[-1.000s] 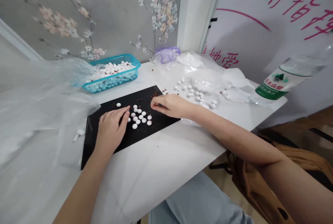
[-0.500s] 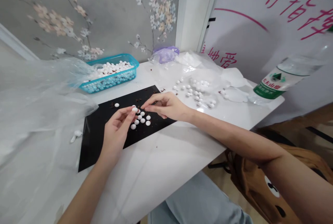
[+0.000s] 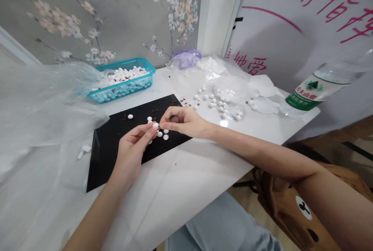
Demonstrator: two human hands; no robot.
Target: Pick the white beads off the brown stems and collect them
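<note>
Between thumb and fingers, my left hand [image 3: 134, 144] grips a small white button-like piece [image 3: 155, 125]. My right hand [image 3: 186, 122] is closed in a pinch against that piece's right side; a tiny brown bit [image 3: 159, 126] shows at its fingertips, too small to make out fully. Both hands are over a black mat [image 3: 107, 157]. Several more white pieces [image 3: 166, 137] lie on the mat beneath and around the fingers, some partly hidden. Small brown bits [image 3: 155, 110] are scattered toward the mat's far side.
A blue plastic basket [image 3: 122, 94] full of white pieces stands behind the mat. Clear plastic bags [image 3: 43, 99] spread over the left side. Loose white pieces [image 3: 221, 104], a purple bag [image 3: 186, 60] and a water bottle [image 3: 309, 91] are on the white table [image 3: 175, 181]. A brown backpack [image 3: 274, 192] sits below right.
My left hand has moved slightly right with the white piece. My right fingertips have come down and closed in, from apart to meeting the piece.
</note>
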